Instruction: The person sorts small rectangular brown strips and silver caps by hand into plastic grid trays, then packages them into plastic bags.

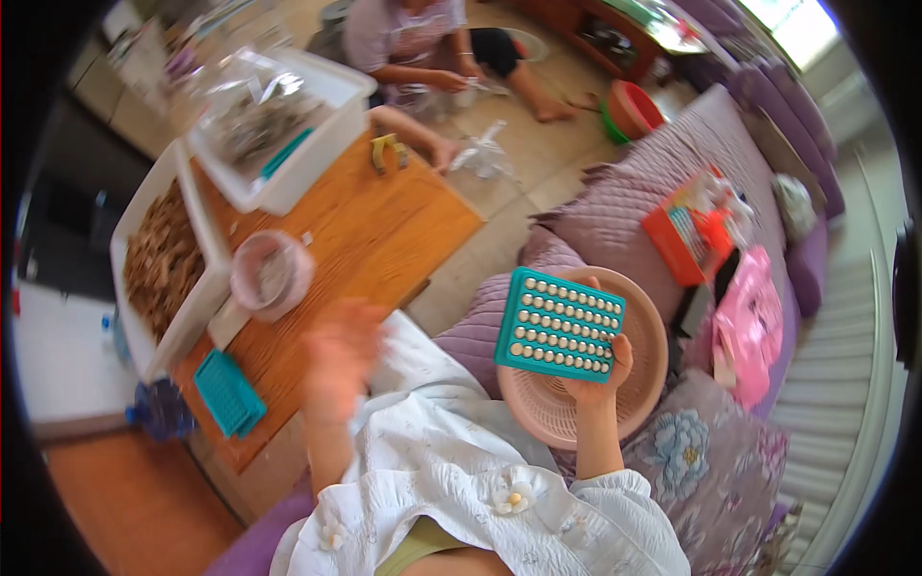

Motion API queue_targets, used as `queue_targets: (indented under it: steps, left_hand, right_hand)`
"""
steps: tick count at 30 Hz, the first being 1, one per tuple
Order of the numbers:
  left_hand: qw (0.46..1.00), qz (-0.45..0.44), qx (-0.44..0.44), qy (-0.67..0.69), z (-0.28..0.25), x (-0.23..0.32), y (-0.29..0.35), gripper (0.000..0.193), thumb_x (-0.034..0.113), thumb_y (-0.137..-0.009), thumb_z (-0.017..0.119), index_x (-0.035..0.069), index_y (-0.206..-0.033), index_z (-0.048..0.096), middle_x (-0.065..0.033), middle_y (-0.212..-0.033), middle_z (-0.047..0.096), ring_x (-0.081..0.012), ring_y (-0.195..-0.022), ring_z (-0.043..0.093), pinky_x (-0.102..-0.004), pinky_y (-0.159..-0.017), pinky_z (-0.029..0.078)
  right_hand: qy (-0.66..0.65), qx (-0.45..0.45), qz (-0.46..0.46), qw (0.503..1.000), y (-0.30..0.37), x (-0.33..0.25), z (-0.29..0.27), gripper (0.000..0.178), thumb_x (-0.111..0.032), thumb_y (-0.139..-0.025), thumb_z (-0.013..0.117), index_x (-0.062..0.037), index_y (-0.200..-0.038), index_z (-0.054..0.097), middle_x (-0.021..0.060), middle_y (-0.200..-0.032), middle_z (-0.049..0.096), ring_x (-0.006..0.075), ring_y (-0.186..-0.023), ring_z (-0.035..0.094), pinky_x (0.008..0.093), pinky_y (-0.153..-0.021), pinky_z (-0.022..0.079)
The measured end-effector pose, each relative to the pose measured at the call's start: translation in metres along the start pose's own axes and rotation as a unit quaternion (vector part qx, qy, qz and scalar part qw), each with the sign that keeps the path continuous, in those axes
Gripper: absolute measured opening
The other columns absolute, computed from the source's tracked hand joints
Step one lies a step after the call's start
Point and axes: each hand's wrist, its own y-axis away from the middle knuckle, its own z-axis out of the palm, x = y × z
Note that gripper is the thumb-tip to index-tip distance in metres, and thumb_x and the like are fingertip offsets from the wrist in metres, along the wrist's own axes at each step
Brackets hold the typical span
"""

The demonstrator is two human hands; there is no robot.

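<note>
My right hand grips a teal tray by its right edge, thumb on top. Rows of small, round, silvery pieces fill the tray's holes. Below it a pink plastic basket rests on the sofa. My left hand hangs in the air near the table's edge, smeared by motion, so its fingers cannot be made out. Nearest to it on the table are a pink tub and a teal perforated tray.
On the wooden table stand a white bin of brown pieces, another white bin and a yellow-handled tool. A person sits beyond. An orange-red box and pink bag lie on the sofa.
</note>
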Motion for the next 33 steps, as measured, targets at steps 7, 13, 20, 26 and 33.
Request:
queue_targets:
  steps: [7,13,20,26,33]
  left_hand:
    - [0.879,-0.393,-0.241,0.122,0.155,-0.101,-0.076,0.071,0.057,-0.084,0.045,0.005,-0.131,0.032,-0.0117,-0.125,0.046,-0.0267,-0.113,0.048,-0.0457,-0.093,0.040]
    - [0.875,-0.385,-0.286,-0.068,0.225,-0.139,-0.121,0.042,0.034,-0.092,0.041,0.003,-0.121,0.043,-0.0094,-0.111,0.056,-0.0166,-0.092,0.060,-0.0332,-0.075,0.052]
    - [0.826,-0.426,-0.327,-0.170,0.298,-0.201,-0.188,0.041,0.035,-0.094,0.037,0.005,-0.119,0.046,-0.0067,-0.111,0.057,-0.0144,-0.095,0.059,-0.0318,-0.081,0.049]
    - [0.804,-0.417,-0.381,-0.187,0.353,-0.262,-0.237,0.042,0.036,-0.093,0.035,0.005,-0.118,0.048,-0.0078,-0.110,0.058,-0.0165,-0.093,0.059,-0.0332,-0.080,0.048]
    - [0.796,-0.112,-0.406,-0.434,0.384,-0.320,-0.294,0.041,0.031,-0.089,0.039,0.000,-0.112,0.052,-0.0171,-0.107,0.059,-0.0263,-0.096,0.059,-0.0350,-0.083,0.046]
  right_hand:
    - [0.094,0.038,-0.110,0.989,0.028,-0.068,0.006,0.075,-0.025,-0.080,0.057,-0.0102,-0.140,0.015,0.0220,-0.136,0.031,0.0393,-0.122,0.038,0.0572,-0.093,0.038]
    - [0.037,0.058,-0.094,0.993,0.031,-0.146,-0.029,0.070,-0.024,-0.082,0.054,-0.0107,-0.139,0.017,0.0193,-0.135,0.034,0.0375,-0.117,0.044,0.0529,-0.089,0.045]
    - [0.064,0.162,-0.083,0.981,0.039,-0.230,-0.062,0.054,-0.026,-0.087,0.047,0.0033,-0.129,0.032,0.0267,-0.126,0.043,0.0419,-0.111,0.048,0.0579,-0.086,0.044]
    - [0.086,0.198,-0.159,0.963,0.044,-0.283,-0.096,0.048,-0.018,-0.085,0.050,0.0013,-0.126,0.036,0.0221,-0.122,0.048,0.0377,-0.108,0.052,0.0551,-0.086,0.046]
    - [0.066,0.202,-0.286,0.934,0.065,-0.312,-0.117,0.046,-0.014,-0.084,0.052,0.0025,-0.124,0.038,0.0237,-0.123,0.047,0.0391,-0.110,0.050,0.0564,-0.089,0.043]
